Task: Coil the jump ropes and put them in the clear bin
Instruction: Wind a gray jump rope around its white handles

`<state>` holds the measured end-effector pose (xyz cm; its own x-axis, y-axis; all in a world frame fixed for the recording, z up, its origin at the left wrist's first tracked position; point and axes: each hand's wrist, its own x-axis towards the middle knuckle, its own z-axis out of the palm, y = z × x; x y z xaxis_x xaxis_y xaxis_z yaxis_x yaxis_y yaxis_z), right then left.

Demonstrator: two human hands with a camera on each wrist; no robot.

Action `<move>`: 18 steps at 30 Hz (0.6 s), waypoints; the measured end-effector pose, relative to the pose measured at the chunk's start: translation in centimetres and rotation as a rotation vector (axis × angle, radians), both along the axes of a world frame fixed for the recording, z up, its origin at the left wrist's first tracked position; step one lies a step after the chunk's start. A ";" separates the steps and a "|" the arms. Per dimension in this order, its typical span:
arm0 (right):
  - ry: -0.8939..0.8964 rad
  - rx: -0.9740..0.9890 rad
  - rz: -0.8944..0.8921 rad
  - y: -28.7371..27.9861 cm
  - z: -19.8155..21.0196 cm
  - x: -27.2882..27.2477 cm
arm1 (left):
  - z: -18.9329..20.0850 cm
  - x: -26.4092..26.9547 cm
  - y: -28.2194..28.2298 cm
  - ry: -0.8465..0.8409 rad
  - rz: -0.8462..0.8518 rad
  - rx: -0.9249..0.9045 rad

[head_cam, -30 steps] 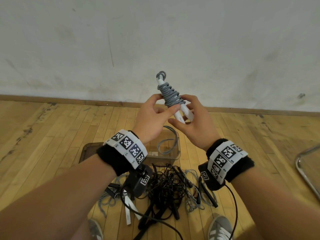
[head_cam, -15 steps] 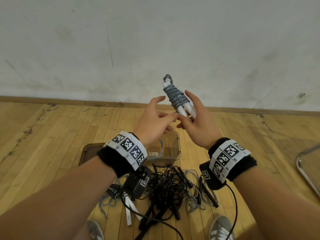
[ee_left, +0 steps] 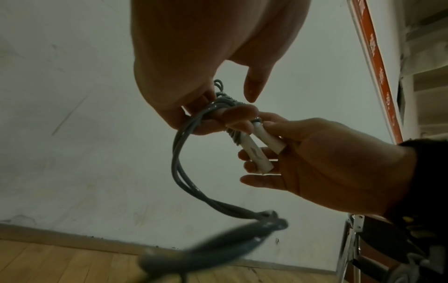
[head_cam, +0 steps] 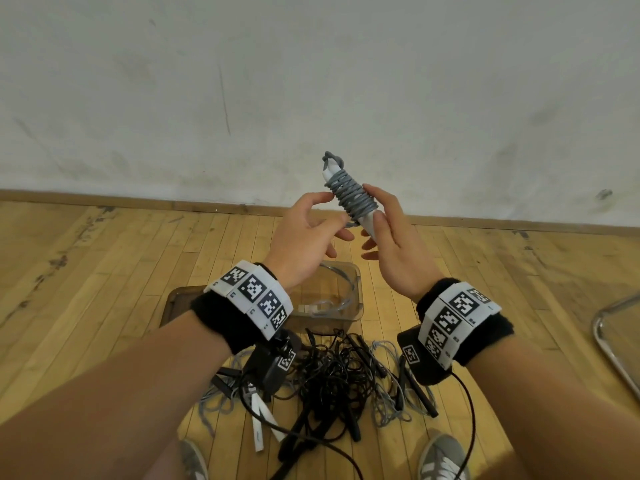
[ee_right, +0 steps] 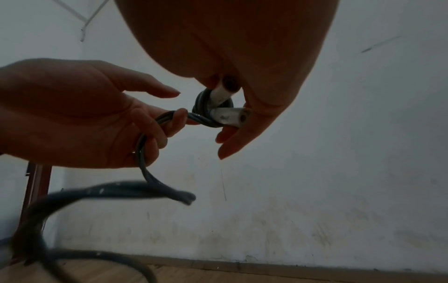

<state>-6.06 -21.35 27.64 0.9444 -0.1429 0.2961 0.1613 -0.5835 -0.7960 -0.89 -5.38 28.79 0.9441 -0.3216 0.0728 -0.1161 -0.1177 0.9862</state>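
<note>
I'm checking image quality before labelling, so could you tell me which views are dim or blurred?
Head view: evenly lit and sharp on the grey jump rope, with wide-angle bending at the edges. Left wrist view: dim, the rope's hanging loop smeared by blur. Right wrist view: darker still, the right hand in shadow, the loop blurred.

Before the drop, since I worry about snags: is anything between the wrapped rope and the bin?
Nothing visible blocks it. The gray rope, held in both hands, is above the open clear bin; a loose tail hangs from the left hand.
</note>
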 end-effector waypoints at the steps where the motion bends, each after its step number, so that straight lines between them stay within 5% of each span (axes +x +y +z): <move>1: -0.001 0.005 0.015 0.0 0.1 0.0 | 0.0 -0.1 0.0 0.003 0.000 -0.004; 11: -0.042 0.075 0.059 0.6 0.5 -0.2 | -0.3 -0.3 -0.4 -0.001 0.034 -0.033; 18: 0.123 0.388 0.149 0.6 0.7 -0.2 | -0.6 0.1 -0.3 0.012 -0.046 -0.055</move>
